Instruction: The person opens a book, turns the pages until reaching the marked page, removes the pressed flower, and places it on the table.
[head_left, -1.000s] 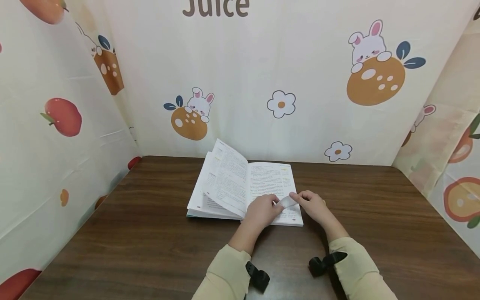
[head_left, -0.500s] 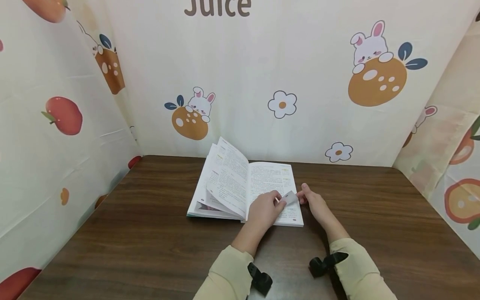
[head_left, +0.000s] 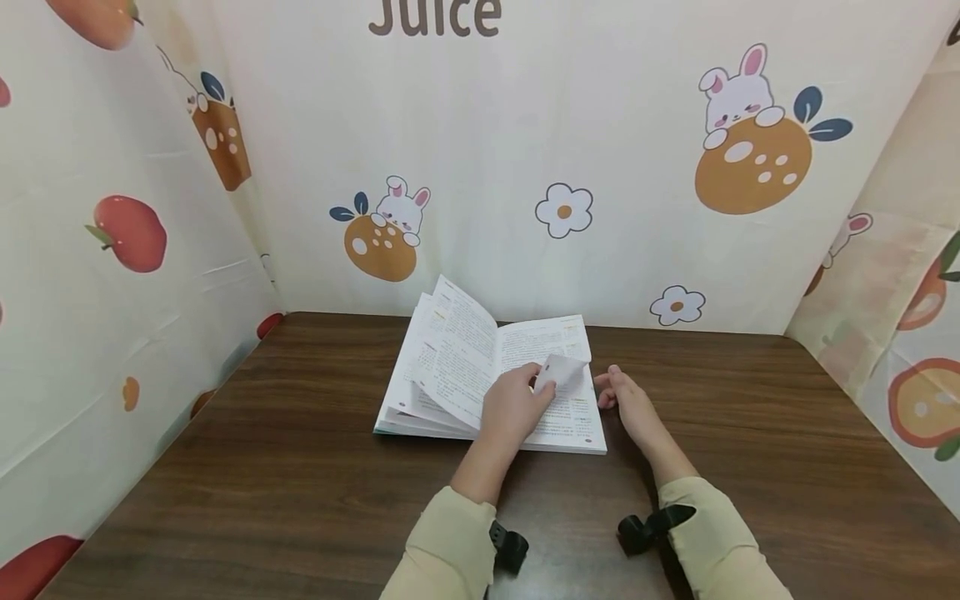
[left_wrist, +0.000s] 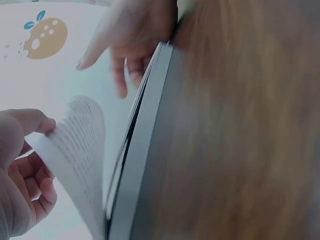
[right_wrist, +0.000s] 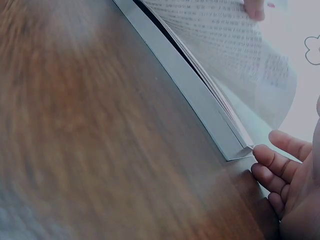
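An open book with printed pages lies on the brown table, several left-hand leaves fanned up from the stack. My left hand is over the right half and pinches the corner of a page, which curls up and to the left. In the left wrist view the thumb and a finger grip that bent page. My right hand is at the book's right edge with fingers loosely bent and nothing held. From the right wrist view, its fingertips are by the corner of the page block.
The wooden table extends around the book. Behind it hangs a pale curtain printed with rabbits, fruit and flowers. Black wrist cameras are strapped over the sleeves.
My left hand has moved left and up, lifting the page corner further over. My right hand has let go of the page and drawn back to the book's right edge.
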